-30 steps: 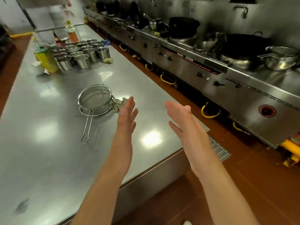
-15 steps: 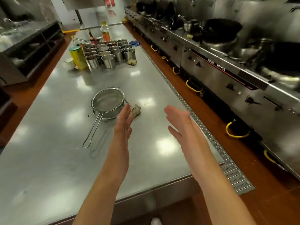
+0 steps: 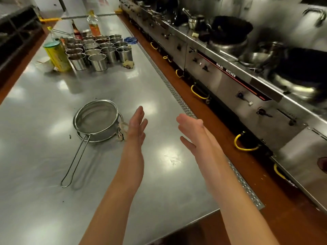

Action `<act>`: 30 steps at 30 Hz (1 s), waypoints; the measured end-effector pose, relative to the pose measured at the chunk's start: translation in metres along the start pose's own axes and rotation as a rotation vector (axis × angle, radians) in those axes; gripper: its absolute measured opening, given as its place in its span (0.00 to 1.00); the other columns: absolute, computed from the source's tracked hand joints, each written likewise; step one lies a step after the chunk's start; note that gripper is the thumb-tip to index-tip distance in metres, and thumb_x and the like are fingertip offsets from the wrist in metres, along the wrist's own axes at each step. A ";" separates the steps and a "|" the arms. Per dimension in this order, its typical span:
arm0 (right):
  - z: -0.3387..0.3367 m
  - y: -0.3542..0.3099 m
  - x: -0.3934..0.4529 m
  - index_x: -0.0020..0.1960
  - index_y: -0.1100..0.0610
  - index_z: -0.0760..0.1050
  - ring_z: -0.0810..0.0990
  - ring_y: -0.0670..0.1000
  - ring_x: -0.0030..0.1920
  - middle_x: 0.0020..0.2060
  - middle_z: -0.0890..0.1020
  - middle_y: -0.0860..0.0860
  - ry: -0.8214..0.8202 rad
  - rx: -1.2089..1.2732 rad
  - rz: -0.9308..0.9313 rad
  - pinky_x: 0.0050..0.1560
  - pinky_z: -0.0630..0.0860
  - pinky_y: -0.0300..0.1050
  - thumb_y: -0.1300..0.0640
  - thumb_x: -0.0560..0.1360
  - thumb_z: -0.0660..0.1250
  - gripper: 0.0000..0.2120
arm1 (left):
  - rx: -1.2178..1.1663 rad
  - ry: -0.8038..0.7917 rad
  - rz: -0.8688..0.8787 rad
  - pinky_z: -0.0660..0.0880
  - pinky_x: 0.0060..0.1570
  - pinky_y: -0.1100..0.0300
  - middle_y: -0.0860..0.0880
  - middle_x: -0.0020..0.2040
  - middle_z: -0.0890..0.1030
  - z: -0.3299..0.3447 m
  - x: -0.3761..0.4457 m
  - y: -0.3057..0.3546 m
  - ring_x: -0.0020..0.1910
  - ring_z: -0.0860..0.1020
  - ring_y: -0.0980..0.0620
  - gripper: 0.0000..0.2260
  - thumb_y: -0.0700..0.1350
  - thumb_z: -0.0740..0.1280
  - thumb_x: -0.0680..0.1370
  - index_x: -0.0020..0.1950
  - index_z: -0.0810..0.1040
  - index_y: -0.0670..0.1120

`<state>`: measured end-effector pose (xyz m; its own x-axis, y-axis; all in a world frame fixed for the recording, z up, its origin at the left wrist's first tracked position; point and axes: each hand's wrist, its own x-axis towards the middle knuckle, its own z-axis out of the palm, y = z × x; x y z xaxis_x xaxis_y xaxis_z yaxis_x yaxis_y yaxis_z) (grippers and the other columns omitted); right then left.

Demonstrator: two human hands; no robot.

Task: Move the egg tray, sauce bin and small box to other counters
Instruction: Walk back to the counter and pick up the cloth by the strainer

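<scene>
None of the three task things, the egg tray, the sauce bin or the small box, can be made out for certain. The nearest match is the cluster of steel cups (image 3: 99, 50) far ahead of the fingers at the far end of the tabletop (image 3: 44, 156); whether a bin holds them I cannot tell.

Both hands hover empty above the tabletop, palms facing each other. The left hand (image 3: 136, 126) has its fingers (image 3: 139, 112) straight and nearly together; the right hand (image 3: 191, 128) has its fingers (image 3: 182, 119) straight with the thumb dropped away below.

The step in hand looks like an approach with hands set for a two-sided lift. To do it well, I judge the person should walk to the load, put one palm on each side, and lift level so nothing tips or spills.

Just left of the left fingers lies one wire strainer (image 3: 96, 119), its long handle pointing back toward the person, resting on what looks like a second round steel rim. One crumpled rag (image 3: 122, 131) sits between the strainer and the left hand. Ahead I count roughly sixteen cups, one yellow can (image 3: 57, 56) at their left, two or three bottles (image 3: 92, 23) behind them, a second rag (image 3: 128, 64) and a blue thing at their right. Well right of the right fingers runs the stove line (image 3: 230, 73) with two dark woks (image 3: 231, 26).
</scene>
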<state>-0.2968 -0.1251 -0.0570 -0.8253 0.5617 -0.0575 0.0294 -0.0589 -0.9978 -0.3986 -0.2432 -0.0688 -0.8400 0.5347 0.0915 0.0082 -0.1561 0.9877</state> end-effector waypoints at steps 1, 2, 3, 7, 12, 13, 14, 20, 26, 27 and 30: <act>0.000 -0.001 0.006 0.69 0.37 0.72 0.73 0.33 0.66 0.66 0.75 0.32 0.000 0.003 -0.004 0.72 0.67 0.41 0.37 0.81 0.51 0.21 | -0.001 0.011 0.009 0.59 0.77 0.52 0.62 0.75 0.68 -0.001 0.005 -0.001 0.72 0.68 0.65 0.35 0.72 0.51 0.70 0.76 0.64 0.61; 0.000 -0.002 0.013 0.69 0.38 0.72 0.73 0.33 0.66 0.66 0.76 0.32 -0.004 0.010 -0.013 0.73 0.67 0.42 0.37 0.81 0.51 0.20 | -0.005 0.025 0.014 0.58 0.77 0.52 0.62 0.75 0.68 -0.002 0.012 -0.002 0.72 0.68 0.65 0.36 0.72 0.52 0.70 0.76 0.64 0.61; 0.000 -0.004 0.020 0.69 0.39 0.73 0.73 0.33 0.65 0.66 0.76 0.33 -0.004 0.023 -0.017 0.73 0.67 0.43 0.37 0.81 0.52 0.21 | -0.011 0.043 0.006 0.58 0.77 0.52 0.62 0.75 0.68 -0.003 0.017 -0.003 0.71 0.69 0.65 0.36 0.72 0.52 0.69 0.75 0.65 0.61; -0.004 -0.006 0.048 0.69 0.44 0.73 0.74 0.35 0.66 0.66 0.78 0.37 -0.040 0.067 -0.016 0.73 0.68 0.45 0.36 0.78 0.51 0.26 | -0.039 0.162 -0.043 0.59 0.77 0.53 0.60 0.74 0.70 -0.006 0.039 -0.008 0.69 0.72 0.65 0.36 0.71 0.53 0.71 0.76 0.67 0.58; -0.003 0.008 0.092 0.69 0.45 0.74 0.73 0.38 0.68 0.67 0.77 0.40 -0.205 0.034 0.022 0.74 0.68 0.47 0.35 0.80 0.50 0.25 | -0.044 0.338 -0.011 0.63 0.72 0.58 0.58 0.73 0.73 -0.012 0.052 -0.017 0.69 0.72 0.63 0.33 0.68 0.49 0.76 0.77 0.67 0.55; -0.001 0.011 0.103 0.68 0.44 0.74 0.74 0.38 0.68 0.67 0.77 0.40 -0.231 0.032 0.028 0.74 0.68 0.47 0.34 0.79 0.51 0.25 | -0.045 0.365 -0.019 0.63 0.71 0.59 0.59 0.72 0.74 -0.013 0.053 -0.018 0.69 0.73 0.63 0.32 0.67 0.48 0.76 0.76 0.68 0.55; 0.002 0.014 0.114 0.67 0.43 0.74 0.74 0.38 0.67 0.66 0.78 0.39 -0.258 0.035 0.036 0.73 0.68 0.46 0.34 0.79 0.52 0.24 | -0.042 0.390 -0.032 0.63 0.71 0.59 0.60 0.70 0.76 -0.014 0.053 -0.019 0.68 0.74 0.64 0.31 0.67 0.48 0.76 0.74 0.70 0.55; 0.039 0.069 0.160 0.66 0.50 0.77 0.76 0.30 0.57 0.60 0.81 0.39 -0.413 -0.035 0.075 0.61 0.69 0.30 0.52 0.83 0.61 0.14 | 0.003 0.631 -0.165 0.62 0.75 0.52 0.60 0.67 0.77 -0.026 0.055 -0.046 0.67 0.75 0.63 0.31 0.67 0.49 0.75 0.72 0.72 0.55; 0.069 0.121 0.186 0.67 0.55 0.76 0.77 0.32 0.55 0.61 0.81 0.46 -0.425 -0.106 0.161 0.49 0.71 0.22 0.58 0.82 0.62 0.14 | -0.001 0.701 -0.259 0.63 0.75 0.50 0.56 0.70 0.76 -0.043 0.061 -0.072 0.68 0.75 0.59 0.33 0.67 0.48 0.75 0.73 0.71 0.54; 0.072 0.128 0.192 0.67 0.55 0.76 0.77 0.35 0.58 0.61 0.80 0.46 -0.413 -0.113 0.173 0.50 0.71 0.22 0.57 0.82 0.63 0.14 | -0.003 0.699 -0.278 0.63 0.75 0.50 0.56 0.70 0.76 -0.050 0.065 -0.078 0.68 0.74 0.59 0.33 0.67 0.48 0.74 0.74 0.70 0.54; 0.085 0.142 0.210 0.66 0.53 0.77 0.77 0.42 0.64 0.63 0.80 0.46 -0.383 -0.145 0.187 0.58 0.70 0.28 0.57 0.82 0.63 0.14 | -0.010 0.720 -0.323 0.62 0.75 0.49 0.54 0.70 0.75 -0.071 0.077 -0.090 0.69 0.74 0.58 0.34 0.67 0.48 0.73 0.74 0.70 0.53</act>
<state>-0.5138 -0.0854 -0.2083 -0.9469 0.2045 -0.2482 0.2538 0.0012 -0.9672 -0.5020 -0.2468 -0.1598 -0.9447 -0.1139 -0.3075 -0.2979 -0.0940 0.9500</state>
